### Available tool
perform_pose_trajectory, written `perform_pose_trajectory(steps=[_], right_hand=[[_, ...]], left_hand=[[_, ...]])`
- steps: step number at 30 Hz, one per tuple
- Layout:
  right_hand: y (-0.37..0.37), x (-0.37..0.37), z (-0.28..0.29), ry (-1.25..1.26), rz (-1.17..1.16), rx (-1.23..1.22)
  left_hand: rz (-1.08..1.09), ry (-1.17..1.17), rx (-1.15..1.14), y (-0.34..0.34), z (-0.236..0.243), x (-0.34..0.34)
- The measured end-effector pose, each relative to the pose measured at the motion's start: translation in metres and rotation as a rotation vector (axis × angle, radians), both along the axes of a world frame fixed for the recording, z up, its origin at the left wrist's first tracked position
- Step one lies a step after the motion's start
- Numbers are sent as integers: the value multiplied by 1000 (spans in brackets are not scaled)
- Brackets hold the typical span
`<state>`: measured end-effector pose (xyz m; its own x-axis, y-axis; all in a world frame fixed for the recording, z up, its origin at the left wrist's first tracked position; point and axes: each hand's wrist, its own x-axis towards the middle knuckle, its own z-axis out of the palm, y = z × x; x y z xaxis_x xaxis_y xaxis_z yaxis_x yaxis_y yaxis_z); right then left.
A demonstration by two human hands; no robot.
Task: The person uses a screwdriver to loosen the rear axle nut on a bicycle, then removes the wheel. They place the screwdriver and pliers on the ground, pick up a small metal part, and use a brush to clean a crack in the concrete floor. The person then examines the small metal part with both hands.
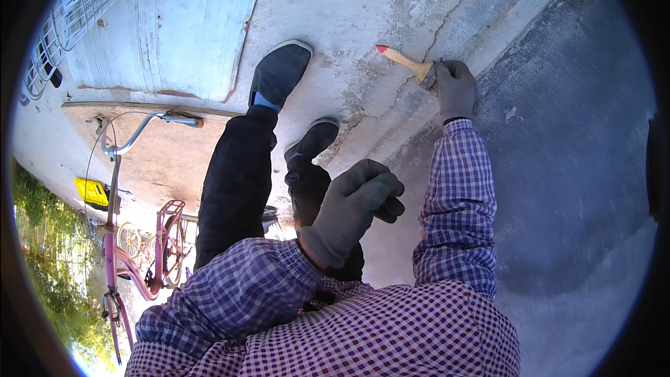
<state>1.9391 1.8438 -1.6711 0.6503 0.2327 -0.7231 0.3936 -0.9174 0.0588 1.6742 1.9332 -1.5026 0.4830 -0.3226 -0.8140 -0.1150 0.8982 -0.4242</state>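
Observation:
My right hand (458, 89), in a grey glove, is closed around the metal-collar end of a paintbrush (410, 63). The brush's pale wooden handle with a red tip sticks out to the left, and its bristles are hidden by my fingers. It is held over the seam between the pale, cracked concrete ground (349, 21) and a dark grey surface (565, 146). My left hand (354, 209), also gloved, is held in front of my body with the fingers curled in, and nothing shows in it.
My dark shoes (282, 70) stand on the concrete. To the left lie a whitish panel (167, 21) and a brown board (174, 160). A pink bicycle (125, 265), a wire basket (66, 24) and a yellow object (91, 190) are at the left edge.

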Motion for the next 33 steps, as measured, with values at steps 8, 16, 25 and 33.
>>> perform_pose_trajectory(steps=[8,16,25,33], right_hand=[[-23,6,14,-97,183,-273],[-15,18,6,-76,316,-385],[-34,13,-1,-112,334,-368],[-47,4,4,-40,585,-209]], left_hand=[[46,50,7,-10,1,2],[44,-48,26,-2,-4,5],[4,-9,59,2,-4,5],[47,22,65,-3,-1,0]])
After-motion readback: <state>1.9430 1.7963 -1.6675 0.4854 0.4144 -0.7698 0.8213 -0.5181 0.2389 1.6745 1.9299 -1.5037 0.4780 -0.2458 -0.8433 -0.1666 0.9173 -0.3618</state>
